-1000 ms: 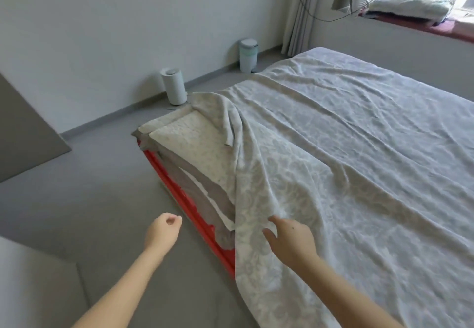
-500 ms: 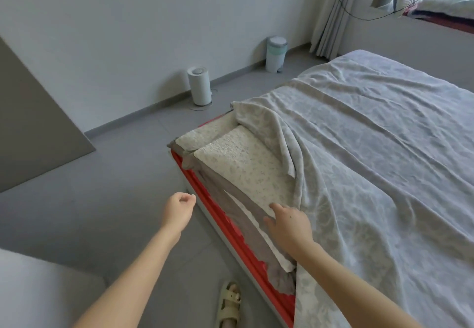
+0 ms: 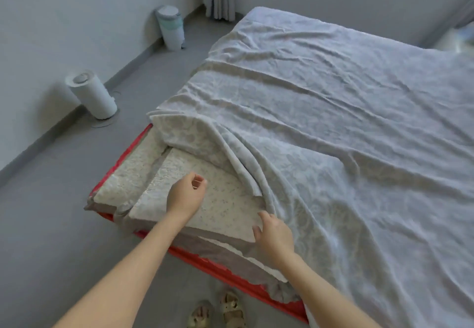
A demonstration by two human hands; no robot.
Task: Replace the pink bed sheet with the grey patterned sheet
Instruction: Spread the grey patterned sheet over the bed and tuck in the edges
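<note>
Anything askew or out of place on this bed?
Yes: the grey patterned sheet is bunched back at the near left corner, leaving the mattress bare; its top layer sits skewed over the layer beneath.

mattress corner (image 3: 225,199) open, sheet fold (image 3: 246,171) prob. blocks beyond
</note>
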